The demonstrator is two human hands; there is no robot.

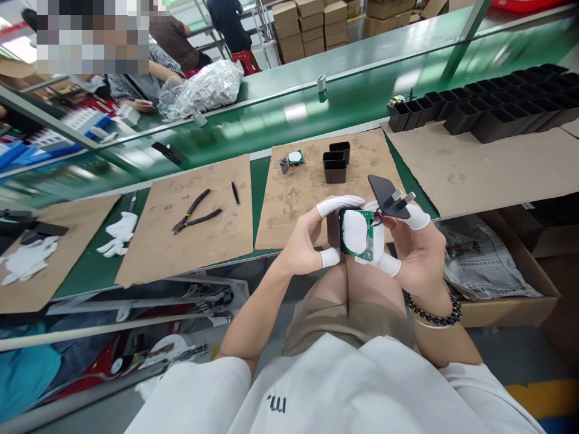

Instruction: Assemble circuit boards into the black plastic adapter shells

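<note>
My left hand (307,241), with white finger cots, grips a black plastic housing (333,231) from its left side. A green circuit board (369,228) with a white pad on its face sticks out of the housing's right end; how deep it sits I cannot tell. My right hand (418,253), also in white finger cots, closes on the board's right side. By its fingers a black plug end plate (385,194) with metal prongs hangs tilted, joined by dark wires to the board.
On the cardboard mat (289,205) stand black housings (335,172) near a small circuit board (295,157). Cutting pliers (194,214) and a black pen-like tool (235,193) lie left. Many black housings (502,123) stand far right. Across the green belt a person handles a plastic bag (203,90).
</note>
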